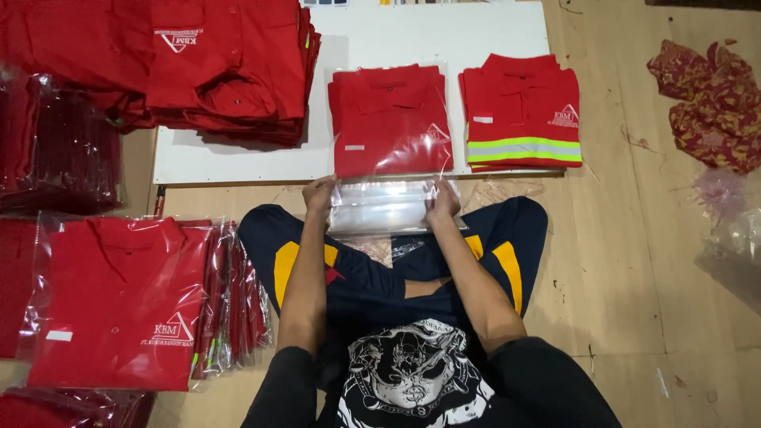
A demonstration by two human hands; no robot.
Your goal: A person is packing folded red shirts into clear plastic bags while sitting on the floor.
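Crossed legs nearest; beyond them left hand and right hand pinch open end of clear bag, red shirt already inside, flap unsealed. Right of bag: unbagged folded shirt. Left: bagged pile.

Two folded red shirts on one white board.

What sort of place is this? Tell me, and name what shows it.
Likely a garment packing area on a floor: folded red shirts, a shirt in a clear bag held by both hands, and stacks of bagged shirts.
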